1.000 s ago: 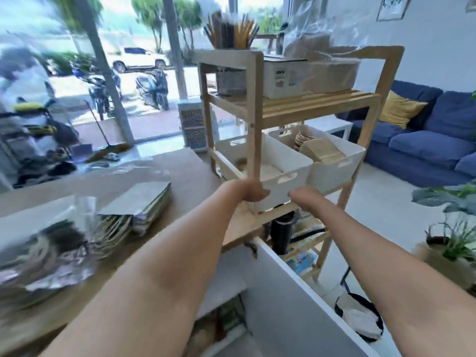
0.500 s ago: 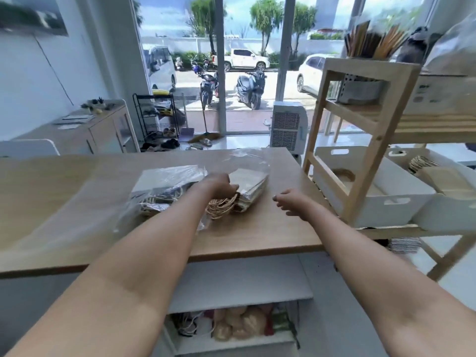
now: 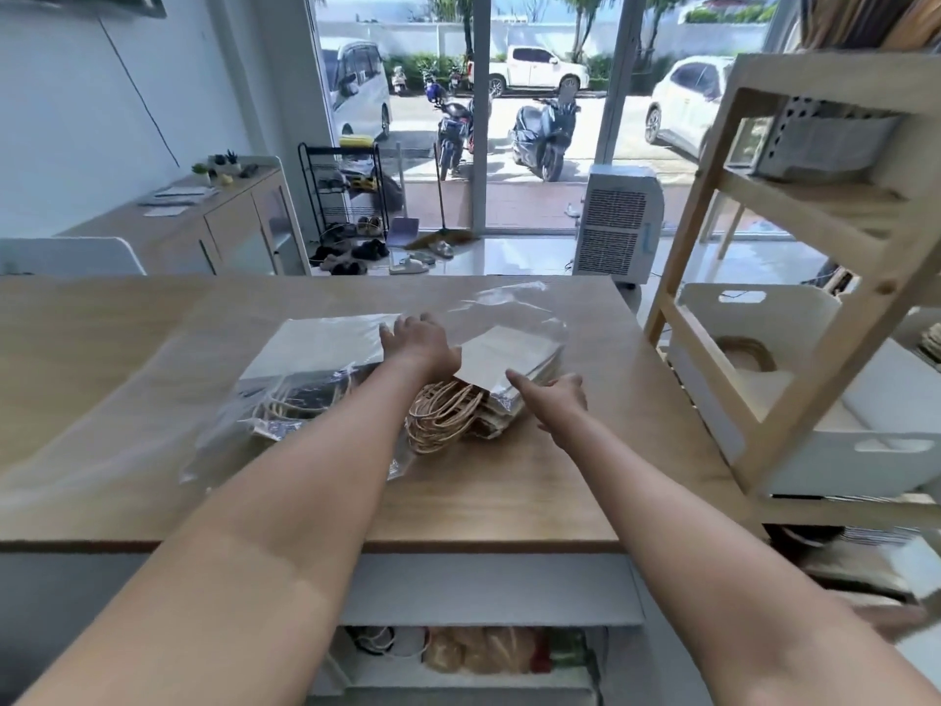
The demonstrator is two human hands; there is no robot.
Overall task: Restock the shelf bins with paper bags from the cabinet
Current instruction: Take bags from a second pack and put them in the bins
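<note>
Head view, item record. Step in hand: paper bags are laid out on the wooden counter [image 3: 534,481], not yet carried to the shelf; pick-up of the next bundle is judged to be under way.

Left hand [image 3: 420,343]: laid flat, fingers spread, resting between the large bag pack [image 3: 326,349] and the small bag stack [image 3: 509,372]; nothing is pinched.

Right hand [image 3: 555,400]: fingers relaxed and extended, forefinger pointing onto the near corner of the small bag stack; no hold is closed on it.

Task items: the large bag pack is wrapped in clear plastic, left of centre on the counter. The small bag stack lies just beside it to the right, half out of a clear plastic sleeve [image 3: 509,308], with its twine handles [image 3: 443,417] spilling toward the person.

Destination: white bin [image 3: 865,450] on the wooden shelf [image 3: 835,349], right of the counter, partly filled.

Next move, as judged: the stack is to be gathered with both hands, handles included, and swung right.

Edges: the shelf upright stands close to the counter's right end; bare counter is left in front of the bags.
</note>
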